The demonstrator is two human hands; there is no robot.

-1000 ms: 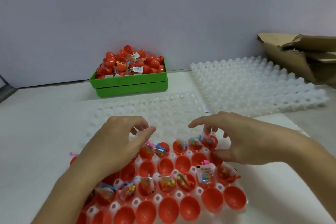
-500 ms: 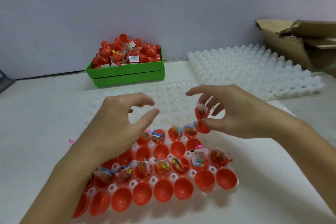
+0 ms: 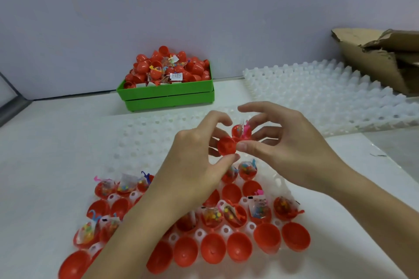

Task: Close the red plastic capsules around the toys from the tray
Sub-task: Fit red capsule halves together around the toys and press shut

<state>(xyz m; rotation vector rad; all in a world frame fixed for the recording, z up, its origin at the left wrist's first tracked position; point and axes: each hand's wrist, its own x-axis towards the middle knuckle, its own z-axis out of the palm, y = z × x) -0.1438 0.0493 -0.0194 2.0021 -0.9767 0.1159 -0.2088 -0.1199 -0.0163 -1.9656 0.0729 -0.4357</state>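
Observation:
An open red capsule [image 3: 233, 140] is held in the air above the white tray [image 3: 145, 142]. My left hand [image 3: 195, 165] pinches its empty half, which faces me. My right hand [image 3: 285, 145] pinches the other half, where a bagged toy [image 3: 245, 130] with a pink piece sticks out. The two halves sit side by side and touch. Below the hands, the tray holds rows of open red capsule halves [image 3: 240, 249], several with bagged toys [image 3: 259, 208] in them. My left forearm hides part of the middle rows.
A green bin [image 3: 167, 95] heaped with red capsules and toy bags stands at the back by the wall. A second white tray [image 3: 328, 95] lies at the right, with a torn cardboard box [image 3: 381, 59] behind it.
My right hand lifted a filled capsule out of the tray's far row. My left hand came across and took hold of its empty half.

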